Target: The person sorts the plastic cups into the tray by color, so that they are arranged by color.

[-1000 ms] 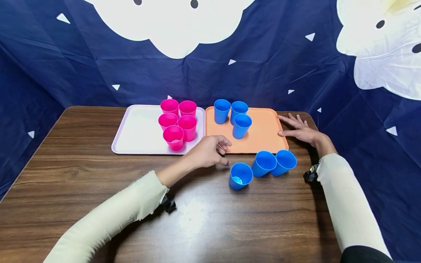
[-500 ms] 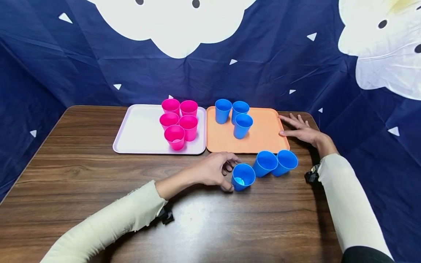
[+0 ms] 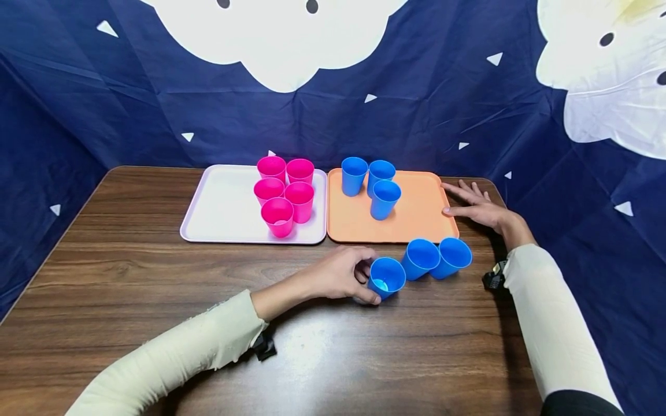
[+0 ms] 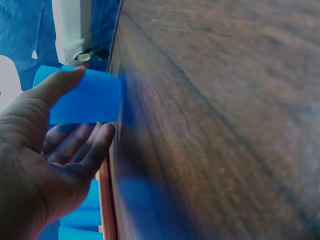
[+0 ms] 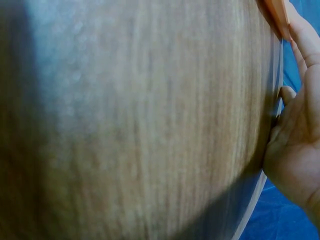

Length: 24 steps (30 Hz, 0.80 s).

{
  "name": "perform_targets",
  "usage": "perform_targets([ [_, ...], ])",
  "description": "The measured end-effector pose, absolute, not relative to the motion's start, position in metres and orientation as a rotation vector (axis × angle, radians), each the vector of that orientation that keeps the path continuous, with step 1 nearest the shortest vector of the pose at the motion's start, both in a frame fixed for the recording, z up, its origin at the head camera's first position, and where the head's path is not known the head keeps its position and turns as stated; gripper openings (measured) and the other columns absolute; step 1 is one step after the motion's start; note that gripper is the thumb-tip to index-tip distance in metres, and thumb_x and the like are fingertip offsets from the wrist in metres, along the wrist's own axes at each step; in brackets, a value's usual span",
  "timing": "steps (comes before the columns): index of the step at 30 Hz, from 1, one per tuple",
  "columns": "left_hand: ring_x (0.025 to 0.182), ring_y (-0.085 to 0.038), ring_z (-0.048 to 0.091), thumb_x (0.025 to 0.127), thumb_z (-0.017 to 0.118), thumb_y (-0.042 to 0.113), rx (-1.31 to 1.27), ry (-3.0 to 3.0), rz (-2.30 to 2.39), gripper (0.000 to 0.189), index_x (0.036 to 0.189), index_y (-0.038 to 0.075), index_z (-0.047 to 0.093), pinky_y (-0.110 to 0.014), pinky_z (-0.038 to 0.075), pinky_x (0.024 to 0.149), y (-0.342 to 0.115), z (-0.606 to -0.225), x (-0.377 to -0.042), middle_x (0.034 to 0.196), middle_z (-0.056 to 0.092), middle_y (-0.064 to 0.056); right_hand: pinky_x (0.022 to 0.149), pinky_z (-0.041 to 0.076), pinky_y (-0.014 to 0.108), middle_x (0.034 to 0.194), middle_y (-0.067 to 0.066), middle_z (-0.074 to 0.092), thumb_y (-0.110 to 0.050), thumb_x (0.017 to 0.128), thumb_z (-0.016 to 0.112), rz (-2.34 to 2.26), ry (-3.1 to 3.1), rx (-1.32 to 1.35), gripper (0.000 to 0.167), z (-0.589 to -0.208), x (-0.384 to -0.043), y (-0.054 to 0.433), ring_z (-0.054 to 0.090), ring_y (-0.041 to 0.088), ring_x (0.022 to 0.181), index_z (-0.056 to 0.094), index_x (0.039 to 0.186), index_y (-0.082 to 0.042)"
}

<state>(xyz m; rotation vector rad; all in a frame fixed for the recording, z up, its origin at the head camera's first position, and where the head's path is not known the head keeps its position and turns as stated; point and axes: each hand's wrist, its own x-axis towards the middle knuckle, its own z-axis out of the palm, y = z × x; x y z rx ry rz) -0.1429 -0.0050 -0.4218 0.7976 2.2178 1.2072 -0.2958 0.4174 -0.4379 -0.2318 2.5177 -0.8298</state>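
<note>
My left hand [image 3: 340, 274] curls round the side of a blue plastic cup [image 3: 385, 280] that stands upright on the table. In the left wrist view, the thumb [image 4: 65, 82] lies along that cup and the other fingers are bent on its opposite side. Two more blue cups [image 3: 420, 259] stand just to its right. With fingers spread, my right hand [image 3: 481, 209] rests at the right edge of an orange tray [image 3: 421, 216]. The right wrist view shows its fingertips at the tray's corner [image 5: 277, 15]. Three blue cups [image 3: 384, 201] stand upright on this tray.
Left of the orange tray, edge to edge, lies a white tray [image 3: 218, 208] with a lilac rim. Several pink cups [image 3: 278, 218] are grouped on its right half. A dark blue curtain [image 3: 291, 127] hangs behind the wooden table [image 3: 208, 300].
My left hand has moved right and toward the front, from beside the orange tray's front edge to the nearest blue cup, and its fingers have closed round it. The right hand stays put.
</note>
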Motion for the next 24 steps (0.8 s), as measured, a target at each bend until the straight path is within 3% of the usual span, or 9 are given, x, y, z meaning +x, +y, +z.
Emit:
perform_targets([
  [13,0.098,-0.016,0.077,0.082,0.103,0.018,0.605,2.275,1.500,0.053,0.126,0.005,0.074,-0.026,0.068,0.092,-0.010,-0.415,-0.156,0.113,0.078,-0.010,0.128,-0.031,0.076,0.187,0.014,-0.028,-0.042,0.115,0.065,-0.840,2.514,-0.209,0.087,-0.436,-0.294,0.415,-0.039,0.047,0.168,0.012,0.183,-0.030],
  [19,0.102,-0.021,0.080,0.081,0.104,0.026,0.370,2.433,1.553,0.062,0.131,0.011,0.071,-0.037,0.067,0.096,-0.010,-0.412,-0.170,0.115,0.082,-0.008,0.129,-0.030,0.077,0.187,0.015,-0.028,-0.043,0.115,0.065,-0.822,2.518,-0.216,0.087,-0.436,-0.295,0.417,-0.039,0.048,0.168,0.012,0.183,-0.031],
  [24,0.109,-0.027,0.077,0.083,0.103,0.026,0.309,2.479,1.601,0.068,0.136,0.009,0.064,-0.043,0.066,0.100,-0.012,-0.413,-0.182,0.120,0.078,-0.011,0.129,-0.030,0.077,0.187,0.015,-0.028,-0.045,0.115,0.065,-0.816,2.520,-0.215,0.087,-0.437,-0.296,0.417,-0.038,0.048,0.168,0.013,0.183,-0.032],
])
